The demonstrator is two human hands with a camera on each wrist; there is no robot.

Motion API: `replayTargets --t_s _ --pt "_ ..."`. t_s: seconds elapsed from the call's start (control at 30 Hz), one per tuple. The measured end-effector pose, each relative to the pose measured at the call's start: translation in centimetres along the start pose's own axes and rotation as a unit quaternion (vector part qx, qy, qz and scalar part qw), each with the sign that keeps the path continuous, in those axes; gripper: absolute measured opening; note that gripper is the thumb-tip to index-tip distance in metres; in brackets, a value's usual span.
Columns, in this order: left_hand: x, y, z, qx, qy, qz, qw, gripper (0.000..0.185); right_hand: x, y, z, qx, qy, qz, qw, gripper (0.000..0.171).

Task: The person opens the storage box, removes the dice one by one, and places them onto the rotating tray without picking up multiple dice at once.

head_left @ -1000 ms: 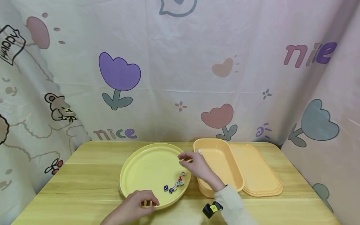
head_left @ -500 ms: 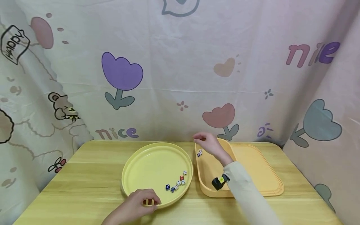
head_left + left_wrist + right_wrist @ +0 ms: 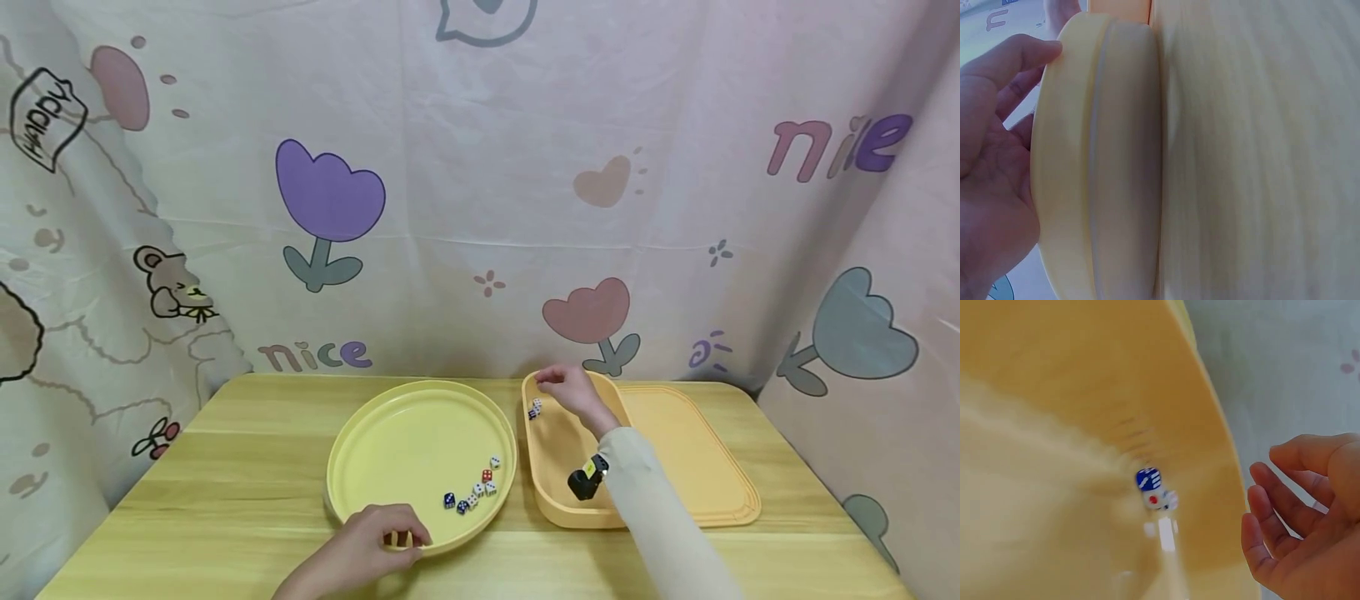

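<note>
My left hand [image 3: 378, 542] grips the near rim of a round yellow tray [image 3: 397, 450]; in the left wrist view the thumb lies against the outer side, the other fingers partly hidden behind the rim. Several dice sit at the tray's right side, among them a red die [image 3: 487, 475], a white die [image 3: 495, 462] and a blue die [image 3: 449, 500]. Over the far end of an orange box [image 3: 558, 450] is my right hand [image 3: 573, 392], fingers loosely bent and holding nothing. Below it, a blue die [image 3: 1149, 479] and white dice [image 3: 1154, 500] lie together in the box's corner.
An orange lid [image 3: 682, 450] lies flat on the wooden table [image 3: 225, 467], right of the box. A printed curtain [image 3: 450, 208] hangs behind the table and at both sides. A black wrist camera [image 3: 587, 479] hangs below the right sleeve.
My right hand has gone from the tray's right edge to the box's far end, dipping slightly lately. A blue die and another white die now lie in the box. The left hand keeps its grip.
</note>
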State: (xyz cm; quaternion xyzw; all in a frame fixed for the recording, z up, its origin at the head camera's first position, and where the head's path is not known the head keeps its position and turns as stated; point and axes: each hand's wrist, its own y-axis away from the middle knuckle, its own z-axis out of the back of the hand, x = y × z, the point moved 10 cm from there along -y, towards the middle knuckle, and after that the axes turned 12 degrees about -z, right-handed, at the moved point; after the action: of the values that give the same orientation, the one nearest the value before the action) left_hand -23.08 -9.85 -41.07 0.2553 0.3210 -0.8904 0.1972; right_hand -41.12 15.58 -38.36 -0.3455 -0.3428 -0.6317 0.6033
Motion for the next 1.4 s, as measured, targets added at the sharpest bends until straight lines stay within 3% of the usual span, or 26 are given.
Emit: replayTargets --t_s 0.17,0.47,0.7,0.87,1.2,1.4 --pt "-0.1 0.0 0.1 -0.002 -0.003 -0.003 1.0 0.009 -1.4 -0.5 -0.7 0.006 0.005 -0.023 1.0 0.02" --pt "0.5 0.1 -0.3 0.015 0.028 0.021 0.9993 0.007 -3.0 -1.1 -1.1 -0.022 0.057 -0.002 0.998 0.036" --pt "0.3 0.1 -0.3 0.011 0.017 0.014 0.9997 0.01 -4.8 -1.7 -1.3 -0.054 0.053 -0.034 0.997 0.027" --pt "0.3 0.2 -0.2 0.008 0.013 0.016 0.9997 0.011 -4.8 -1.9 -1.7 -0.067 0.074 -0.023 0.995 0.021" --pt "0.3 0.2 -0.1 0.007 0.008 0.012 0.9999 0.012 -5.2 -2.1 -1.9 -0.071 0.07 -0.024 0.995 0.016" --pt "0.2 0.2 -0.1 0.006 0.015 0.016 0.9997 0.012 -5.6 -2.2 -2.4 -0.046 0.061 -0.037 0.996 0.02"
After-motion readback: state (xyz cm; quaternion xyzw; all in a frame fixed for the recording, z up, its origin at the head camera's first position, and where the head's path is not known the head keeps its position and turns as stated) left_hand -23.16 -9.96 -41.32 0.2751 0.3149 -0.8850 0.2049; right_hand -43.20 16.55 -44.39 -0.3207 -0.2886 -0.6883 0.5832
